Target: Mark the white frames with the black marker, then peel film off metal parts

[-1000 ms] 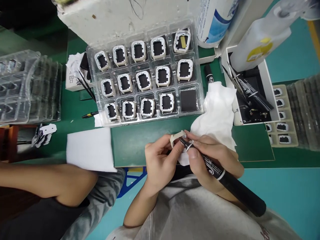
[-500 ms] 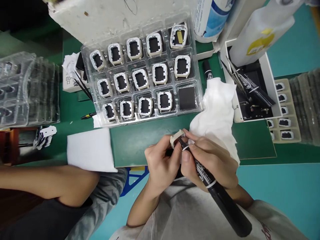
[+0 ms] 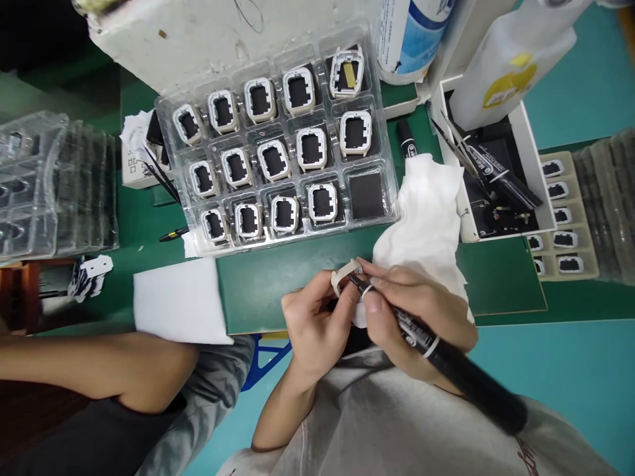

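Black marker (image 3: 461, 373), its white print too small to read, sits pinched in the right hand (image 3: 421, 314); the left hand (image 3: 315, 324) pinches a beige frame (image 3: 346, 270) just below centre, green mat (image 3: 258, 284) stretching leftward to its edge.

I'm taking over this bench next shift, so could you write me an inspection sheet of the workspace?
Surface: green mat, folded white cloth at left, crumpled white cloth at right.
Job's things: held frame; black marker; clear tray with fourteen pale frames, front-right compartment showing only a dark pad.
Clutter: white box of tools, two bottles, stacked clear trays at far left.
Left grip: pinches the held frame.
Right grip: holds the black marker, tip at the held frame; contact unclear.
Cables: thin dark strand at top; wire or thread, cannot tell.
Surroundings: co-worker's arm at left, turquoise floor.
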`<state>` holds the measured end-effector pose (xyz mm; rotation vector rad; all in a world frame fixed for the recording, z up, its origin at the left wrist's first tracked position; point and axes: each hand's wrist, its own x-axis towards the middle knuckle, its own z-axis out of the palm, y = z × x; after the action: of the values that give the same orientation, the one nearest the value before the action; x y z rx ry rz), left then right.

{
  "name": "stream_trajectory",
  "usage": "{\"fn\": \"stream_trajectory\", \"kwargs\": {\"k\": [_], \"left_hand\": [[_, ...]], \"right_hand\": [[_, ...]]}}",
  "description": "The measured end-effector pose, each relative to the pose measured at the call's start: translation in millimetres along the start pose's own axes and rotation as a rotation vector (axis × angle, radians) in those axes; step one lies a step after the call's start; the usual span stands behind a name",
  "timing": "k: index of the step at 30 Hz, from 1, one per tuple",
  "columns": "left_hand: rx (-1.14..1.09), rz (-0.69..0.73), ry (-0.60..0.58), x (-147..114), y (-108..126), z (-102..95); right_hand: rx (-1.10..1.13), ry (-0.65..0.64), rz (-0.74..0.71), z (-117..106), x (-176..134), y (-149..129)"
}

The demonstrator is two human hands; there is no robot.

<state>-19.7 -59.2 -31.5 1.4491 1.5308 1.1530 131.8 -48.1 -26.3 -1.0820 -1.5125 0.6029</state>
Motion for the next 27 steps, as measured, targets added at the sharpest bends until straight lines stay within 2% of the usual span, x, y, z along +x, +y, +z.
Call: {"fn": "stream_trajectory", "kwargs": {"k": [7, 12, 17, 27], "left_hand": [[-0.071, -0.076, -0.035, -0.6, -4.1, -0.8], [-0.008, -0.046, -0.003, -0.9, -4.1, -0.2], [-0.021, -0.067, -0.024, 1.3, -3.4, -0.6], [-0.140, -0.170, -0.045, 5.4, -3.1, -1.5]], "right_hand": [[-0.047, 0.034, -0.259, 4.2, 9.4, 3.0], [-0.034, 0.035, -0.123, 1.7, 8.6, -0.2], [-0.036, -0.010, -0.173, -1.8, 9.6, -0.6], [-0.033, 0.036, -0.079, -2.1, 4.4, -0.5]]}}
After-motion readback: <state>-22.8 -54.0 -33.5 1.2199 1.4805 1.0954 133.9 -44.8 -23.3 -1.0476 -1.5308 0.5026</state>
